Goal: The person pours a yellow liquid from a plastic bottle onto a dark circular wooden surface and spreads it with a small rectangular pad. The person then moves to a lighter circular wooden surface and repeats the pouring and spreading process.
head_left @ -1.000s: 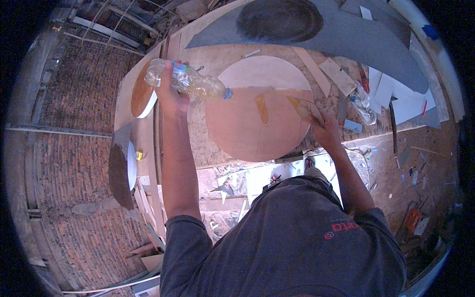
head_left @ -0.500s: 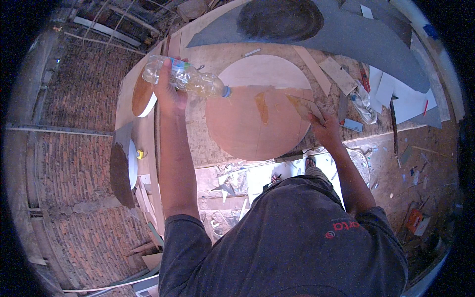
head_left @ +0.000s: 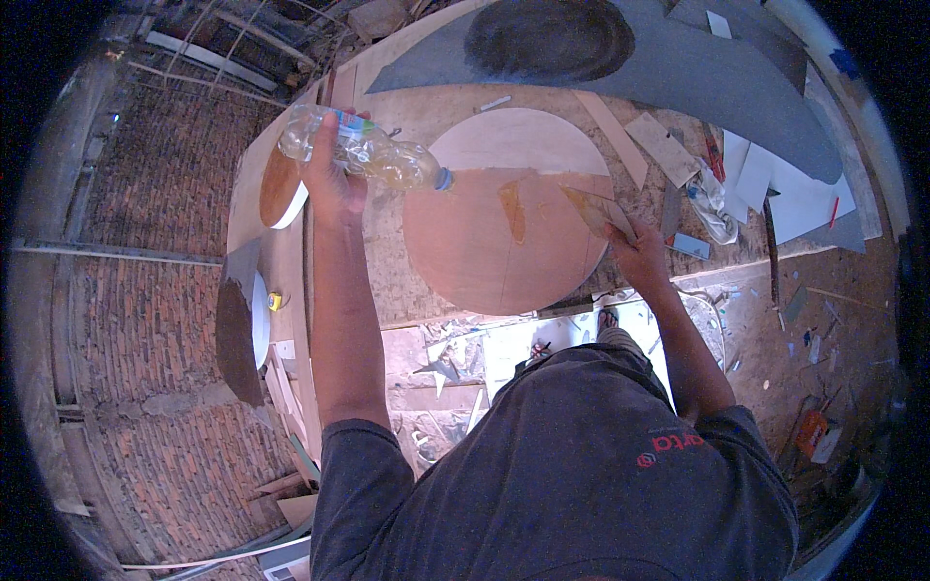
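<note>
Just beyond the dark T-shirt (head_left: 572, 465), the right hand (head_left: 636, 249) pinches a flat spreader (head_left: 591, 208). This looks light and thin, probably a little springy, and best held by its back edge. The thumb lies over that end; the fingertips underneath are hidden. The blade reaches left of the fingers, over the right part of a round board (head_left: 504, 276), its tip smeared amber.

Farther out, the left hand (head_left: 336, 189) wraps a clear plastic bottle (head_left: 397, 165) with yellowish liquid inside. It should be light and soft-walled, likely to dent or squirt under a hard squeeze, so a loose hold around the body suits it. Its base sticks out left of the fingers; its neck tilts right, the blue collar (head_left: 444, 179) above the board's left side.

Between the hands, an amber glue-like patch (head_left: 512, 213) lies on the board. Beyond is a grey sheet (head_left: 426, 73).
</note>
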The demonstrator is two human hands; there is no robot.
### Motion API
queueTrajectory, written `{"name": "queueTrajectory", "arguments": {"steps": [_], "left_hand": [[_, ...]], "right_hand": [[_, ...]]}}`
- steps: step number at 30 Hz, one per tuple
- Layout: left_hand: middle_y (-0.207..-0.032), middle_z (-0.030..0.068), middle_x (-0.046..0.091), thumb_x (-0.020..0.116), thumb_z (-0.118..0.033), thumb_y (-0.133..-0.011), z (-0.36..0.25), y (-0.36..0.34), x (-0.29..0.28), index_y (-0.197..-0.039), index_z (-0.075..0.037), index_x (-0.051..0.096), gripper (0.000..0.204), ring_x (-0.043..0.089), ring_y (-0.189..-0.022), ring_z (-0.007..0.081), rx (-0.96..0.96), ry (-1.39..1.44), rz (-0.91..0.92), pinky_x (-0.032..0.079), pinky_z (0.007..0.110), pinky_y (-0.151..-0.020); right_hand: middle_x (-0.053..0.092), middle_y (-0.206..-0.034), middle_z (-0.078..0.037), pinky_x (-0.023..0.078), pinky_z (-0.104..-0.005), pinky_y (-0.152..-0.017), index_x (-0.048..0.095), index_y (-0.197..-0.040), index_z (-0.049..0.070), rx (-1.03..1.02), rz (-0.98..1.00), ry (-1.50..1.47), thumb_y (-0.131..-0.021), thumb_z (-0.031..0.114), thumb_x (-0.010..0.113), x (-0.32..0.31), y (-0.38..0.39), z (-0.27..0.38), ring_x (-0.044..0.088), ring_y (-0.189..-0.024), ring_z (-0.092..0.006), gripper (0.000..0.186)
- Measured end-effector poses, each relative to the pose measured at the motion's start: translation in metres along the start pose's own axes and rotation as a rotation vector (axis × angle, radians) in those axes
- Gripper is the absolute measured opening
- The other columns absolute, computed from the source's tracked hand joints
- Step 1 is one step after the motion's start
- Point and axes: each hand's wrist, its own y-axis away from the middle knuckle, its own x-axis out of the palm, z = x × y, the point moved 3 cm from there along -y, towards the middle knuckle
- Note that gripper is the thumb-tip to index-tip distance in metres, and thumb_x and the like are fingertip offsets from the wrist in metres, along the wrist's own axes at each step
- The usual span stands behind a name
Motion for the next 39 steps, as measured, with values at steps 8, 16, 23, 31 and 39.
{"name": "queueTrajectory", "arguments": {"steps": [8,16,23,31,39], "left_hand": [[-0.11,0.012,0.072,0.071,-0.021,-0.097,0.003,-0.002,0.0,-0.118,-0.004,0.064,0.028,0.07,-0.103,0.0277,0.025,-0.021,-0.012,0.057,0.043,-0.091],[-0.106,0.0176,0.072,0.076,-0.011,-0.092,-0.001,0.005,0.015,-0.118,-0.001,0.059,0.033,0.072,-0.099,0.0298,0.109,-0.074,0.008,0.061,0.045,-0.083],[-0.108,0.0179,0.072,0.076,-0.009,-0.091,0.003,0.006,0.023,-0.116,0.0,0.061,0.03,0.073,-0.098,0.0296,0.141,-0.128,0.003,0.062,0.043,-0.082],[-0.107,0.01,0.07,0.078,-0.007,-0.091,0.017,-0.008,0.014,-0.119,-0.003,0.06,0.033,0.069,-0.097,0.0213,0.174,-0.168,-0.04,0.058,0.036,-0.083],[-0.11,0.0075,0.067,0.086,-0.011,-0.085,0.043,-0.003,0.023,-0.12,-0.003,0.059,0.045,0.065,-0.104,0.0184,0.12,-0.329,-0.018,0.051,0.037,-0.096]], "right_hand": [[0.065,-0.078,-0.001,0.046,-0.0312,-0.062,0.072,-0.12,0.001,-0.038,-0.03,0.052,-0.099,0.018,0.069,0.003,0.001,-0.013,0.055,-0.068,-0.0114,0.028],[0.073,-0.106,-0.025,0.054,-0.0508,-0.088,0.073,-0.115,0.001,0.098,-0.022,0.019,-0.094,0.032,0.072,0.0,0.003,-0.005,0.07,-0.101,-0.0449,0.037],[0.073,-0.108,-0.024,0.053,-0.0508,-0.09,0.074,-0.116,0.004,0.113,-0.011,0.042,-0.094,0.033,0.072,-0.003,0.002,-0.005,0.069,-0.106,-0.0439,0.037],[0.068,-0.08,-0.003,0.047,-0.0308,-0.06,0.073,-0.118,0.003,-0.026,-0.066,0.015,-0.098,0.019,0.07,-0.002,-0.001,-0.02,0.057,-0.064,-0.0121,0.026],[0.071,-0.086,-0.006,0.051,-0.0312,-0.059,0.072,-0.121,0.002,-0.031,-0.067,-0.043,-0.099,0.02,0.07,-0.011,-0.008,-0.025,0.062,-0.066,-0.0127,0.028]]}}
